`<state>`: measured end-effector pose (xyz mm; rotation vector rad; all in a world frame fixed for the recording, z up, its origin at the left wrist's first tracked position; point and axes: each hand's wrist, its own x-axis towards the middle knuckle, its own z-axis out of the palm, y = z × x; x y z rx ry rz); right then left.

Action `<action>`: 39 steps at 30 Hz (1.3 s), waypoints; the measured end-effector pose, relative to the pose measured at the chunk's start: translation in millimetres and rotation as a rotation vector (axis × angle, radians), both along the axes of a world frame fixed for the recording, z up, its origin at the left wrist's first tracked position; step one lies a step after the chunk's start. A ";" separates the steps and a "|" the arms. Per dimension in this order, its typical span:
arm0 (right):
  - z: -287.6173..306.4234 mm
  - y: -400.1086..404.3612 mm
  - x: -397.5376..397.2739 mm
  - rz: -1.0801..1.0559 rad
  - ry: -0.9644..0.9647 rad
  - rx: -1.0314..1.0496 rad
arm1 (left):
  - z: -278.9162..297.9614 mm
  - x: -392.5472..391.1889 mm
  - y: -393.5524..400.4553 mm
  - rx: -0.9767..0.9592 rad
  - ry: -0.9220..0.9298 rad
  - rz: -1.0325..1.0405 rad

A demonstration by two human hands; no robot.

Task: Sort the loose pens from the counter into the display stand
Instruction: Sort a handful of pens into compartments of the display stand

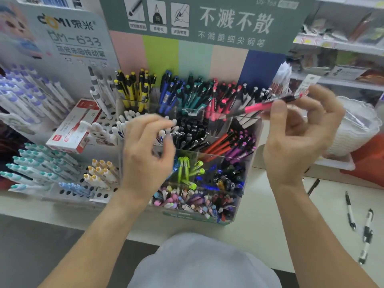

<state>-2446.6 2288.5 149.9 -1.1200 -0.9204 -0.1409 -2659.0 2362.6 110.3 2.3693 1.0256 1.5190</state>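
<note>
A clear tiered display stand (252, 154) full of colour-sorted pens fills the middle of the head view. My right hand (297, 138) pinches a pink and black pen (268, 104), held nearly level above the stand's right side, its tip pointing left toward the pink pens. My left hand (149, 146) hovers over the stand's left compartments with fingers loosely curled and nothing in it. Three loose pens lie on the white counter at the right: a black one (313, 187), a white and black one (350, 213), and another white and black one (366, 238).
A second stand (68, 191) with white, teal and yellow-capped pens stands at the left, with a red and white box (72, 127) on it. A stack of white trays (357, 125) sits at the right. Shelves run behind. The counter edge (62, 219) is near me.
</note>
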 end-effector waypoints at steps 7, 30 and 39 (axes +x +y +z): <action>15.7 38.0 22.2 0.007 -0.372 -0.176 | 32.7 83.8 52.2 -0.017 0.349 -0.152; -16.9 66.9 6.4 -0.083 -0.658 -0.519 | 30.6 85.2 79.3 0.128 0.289 -0.014; -76.7 -66.7 81.9 -0.310 -0.188 -0.519 | 40.6 109.8 -7.3 -0.028 0.003 -0.382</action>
